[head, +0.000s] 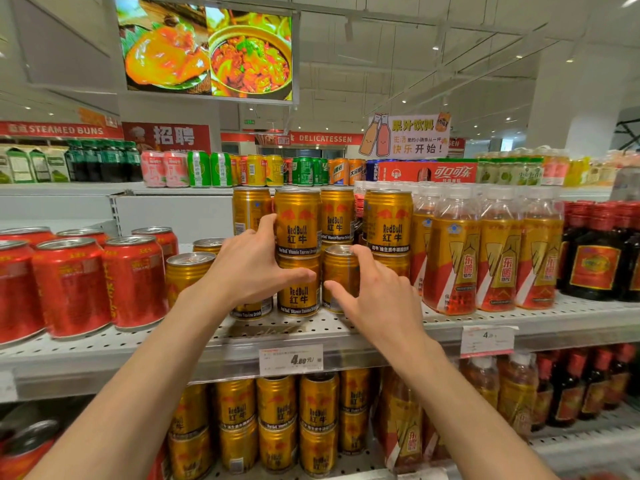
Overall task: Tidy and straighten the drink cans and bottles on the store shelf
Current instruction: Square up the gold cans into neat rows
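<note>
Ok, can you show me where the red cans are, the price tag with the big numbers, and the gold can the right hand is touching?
red cans (71,285), head view, front of one can's side.
price tag (291,359), head view, middle of the label.
gold can (341,271), head view, upper side, left of the right hand (377,296).

A food screen (207,50) hangs far left overhead; a juice sign (405,136) hangs right. Price tags (291,359) line the near edge.

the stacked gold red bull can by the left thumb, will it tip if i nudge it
Probably, if pushed high. The upper gold can stands on only the rim of the lower can, so it may slide off. It looks sealed, so likely heavy and stiff. The left hand steadying both should help.
</note>
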{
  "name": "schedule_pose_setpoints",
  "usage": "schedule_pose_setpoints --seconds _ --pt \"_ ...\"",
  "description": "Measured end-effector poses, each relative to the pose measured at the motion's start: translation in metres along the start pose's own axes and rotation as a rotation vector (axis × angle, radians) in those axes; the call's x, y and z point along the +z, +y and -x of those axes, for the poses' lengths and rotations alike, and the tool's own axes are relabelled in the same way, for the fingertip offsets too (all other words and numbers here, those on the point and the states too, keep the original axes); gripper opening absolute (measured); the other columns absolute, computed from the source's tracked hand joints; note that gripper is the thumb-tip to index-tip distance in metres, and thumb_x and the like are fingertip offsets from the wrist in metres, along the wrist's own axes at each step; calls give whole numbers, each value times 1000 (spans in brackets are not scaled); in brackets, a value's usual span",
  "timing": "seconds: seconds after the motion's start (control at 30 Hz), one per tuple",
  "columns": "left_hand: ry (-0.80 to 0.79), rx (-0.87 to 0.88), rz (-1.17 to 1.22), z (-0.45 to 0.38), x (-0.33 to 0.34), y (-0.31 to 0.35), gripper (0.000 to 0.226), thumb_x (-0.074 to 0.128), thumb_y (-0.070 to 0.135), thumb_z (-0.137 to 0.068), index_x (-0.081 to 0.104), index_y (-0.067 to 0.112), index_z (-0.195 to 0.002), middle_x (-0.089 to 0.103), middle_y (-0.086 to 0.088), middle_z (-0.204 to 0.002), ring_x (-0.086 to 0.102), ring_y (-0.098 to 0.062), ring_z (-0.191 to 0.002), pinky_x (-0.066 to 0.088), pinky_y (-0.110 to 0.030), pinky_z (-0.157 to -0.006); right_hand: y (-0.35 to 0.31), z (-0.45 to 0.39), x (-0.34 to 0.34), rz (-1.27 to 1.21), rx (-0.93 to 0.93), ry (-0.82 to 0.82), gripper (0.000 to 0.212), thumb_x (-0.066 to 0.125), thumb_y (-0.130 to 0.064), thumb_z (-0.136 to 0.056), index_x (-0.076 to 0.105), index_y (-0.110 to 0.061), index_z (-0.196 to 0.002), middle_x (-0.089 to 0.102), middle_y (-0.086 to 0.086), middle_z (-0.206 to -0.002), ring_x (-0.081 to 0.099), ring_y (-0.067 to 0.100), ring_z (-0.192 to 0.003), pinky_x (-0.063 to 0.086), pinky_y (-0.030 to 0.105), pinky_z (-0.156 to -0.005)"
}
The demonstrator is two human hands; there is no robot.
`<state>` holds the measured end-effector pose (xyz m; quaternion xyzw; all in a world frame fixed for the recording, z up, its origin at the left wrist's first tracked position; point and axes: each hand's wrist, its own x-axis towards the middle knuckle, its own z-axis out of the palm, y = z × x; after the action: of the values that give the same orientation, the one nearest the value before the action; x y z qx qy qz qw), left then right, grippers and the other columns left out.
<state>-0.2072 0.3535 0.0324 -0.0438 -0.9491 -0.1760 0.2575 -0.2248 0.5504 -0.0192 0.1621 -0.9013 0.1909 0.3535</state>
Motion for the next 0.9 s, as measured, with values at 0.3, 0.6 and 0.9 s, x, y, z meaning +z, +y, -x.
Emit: schedule_pose_setpoints --seconds 0.3,0.6,0.9 --pt "98 26 -84 3 9 6 110 63 80 -74 23 20 -156 60 3 -144 52 -23 -136 24 -51 -123 7 -5 -9 -74 -35 -41 54 60 -58 -93 42 -29 -135 61 -12 -88 70 20 -85 59 39 -71" --pt "119 51 -51 14 0 -3 100 56 82 -77 31 26 -156 57 2 -146 53 -20 -132 45 -50 -110 13 5 -8 -214 -30 -18 58 63 -44 -96 40 -26 -146 55 -14 -74 57 3 -68 46 21 -58" --pt "294 124 -111 58 -37 -43 51 66 47 -91 57 22 -135 62 2 -131 53 -18 -125 43 -38 -106 -20 22 -3 -385 -156 -21 13 67 -35 -95 67 -28 -105 64 -18 -88 61 -1 -78 55 28 -70"
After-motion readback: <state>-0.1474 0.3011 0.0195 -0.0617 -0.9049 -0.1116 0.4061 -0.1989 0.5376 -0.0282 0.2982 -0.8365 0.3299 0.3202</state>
